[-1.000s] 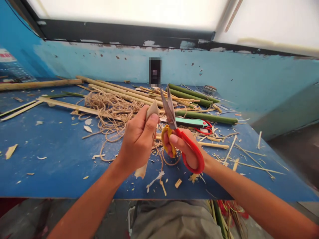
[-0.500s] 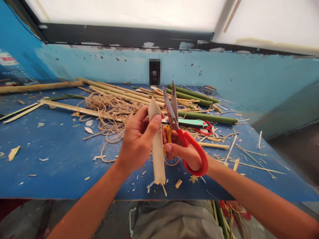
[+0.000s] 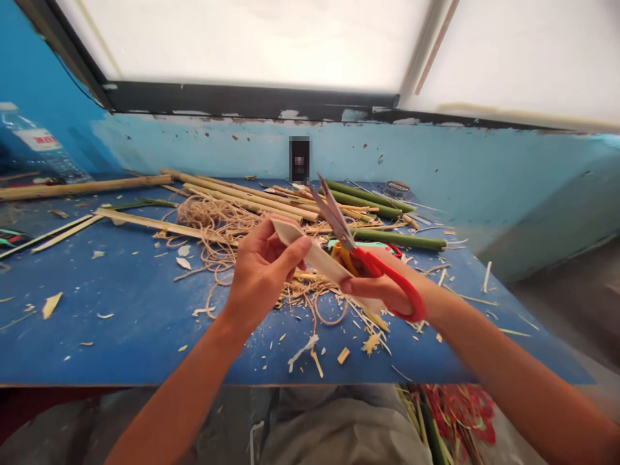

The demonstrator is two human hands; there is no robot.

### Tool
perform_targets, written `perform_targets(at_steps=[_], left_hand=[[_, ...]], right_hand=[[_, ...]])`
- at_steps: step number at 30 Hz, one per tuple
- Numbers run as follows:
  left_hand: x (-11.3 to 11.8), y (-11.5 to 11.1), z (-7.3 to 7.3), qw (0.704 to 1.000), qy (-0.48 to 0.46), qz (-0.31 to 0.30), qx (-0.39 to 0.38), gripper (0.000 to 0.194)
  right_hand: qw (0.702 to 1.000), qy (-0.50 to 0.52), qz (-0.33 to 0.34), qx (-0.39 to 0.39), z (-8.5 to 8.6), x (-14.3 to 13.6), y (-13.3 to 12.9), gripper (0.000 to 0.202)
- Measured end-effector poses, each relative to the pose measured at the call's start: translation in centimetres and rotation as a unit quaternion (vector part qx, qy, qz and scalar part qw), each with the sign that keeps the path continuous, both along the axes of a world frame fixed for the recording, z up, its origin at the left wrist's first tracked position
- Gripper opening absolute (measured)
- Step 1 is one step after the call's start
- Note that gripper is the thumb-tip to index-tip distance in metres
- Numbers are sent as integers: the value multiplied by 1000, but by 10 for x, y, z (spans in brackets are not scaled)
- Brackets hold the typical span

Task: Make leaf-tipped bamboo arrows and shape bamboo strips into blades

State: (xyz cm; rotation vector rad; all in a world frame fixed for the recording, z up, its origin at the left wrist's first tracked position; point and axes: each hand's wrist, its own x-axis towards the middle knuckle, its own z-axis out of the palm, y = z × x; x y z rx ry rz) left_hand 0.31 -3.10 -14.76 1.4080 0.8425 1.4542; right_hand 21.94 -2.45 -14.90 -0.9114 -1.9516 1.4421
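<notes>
A pale, flat bamboo strip (image 3: 323, 263) with a pointed end slants down to the right between my hands. My left hand (image 3: 261, 274) pinches its upper end, thumb on top and fingers beneath. Red-handled scissors (image 3: 409, 290) sit in my right hand (image 3: 387, 287), with the handle loop around the thumb side. Their metal blades point up and away, slightly apart, with nothing between them. My right thumb also rests on the strip's lower part; the right fingers underneath are mostly hidden. Behind the hands lies a tangle of twine (image 3: 208, 216).
Green bamboo stalks (image 3: 397, 237) and pale bamboo poles (image 3: 242, 194) lie across the back of the blue table (image 3: 159, 336). A mint-green-handled tool (image 3: 363, 245) is partly hidden behind the scissors. Shavings are scattered around. A plastic bottle (image 3: 39, 145) stands at the left; a pixelated dark object (image 3: 299, 160) leans on the wall.
The bamboo strip has turned from upright to slanting down to the right. My right hand has shifted right onto its lower part, and the scissor blades have come closer together. The view has tilted up slightly.
</notes>
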Motion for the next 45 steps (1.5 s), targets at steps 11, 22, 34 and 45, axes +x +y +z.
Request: perform_targets(at_steps=[11, 22, 34, 45], left_hand=[[-8, -12, 33, 844, 473, -253, -5, 36], [-15, 58, 8, 967, 138, -184, -114, 26], [-16, 29, 21, 977, 20, -195, -82, 18], [-10, 8, 1, 952, 175, -226, -113, 22]], right_hand=[[961, -228, 68, 144, 72, 70, 1, 26], [885, 282, -305, 212, 5, 52, 53, 25], [1000, 12, -15, 17, -16, 30, 7, 41], [991, -131, -29, 3, -5, 29, -5, 47]])
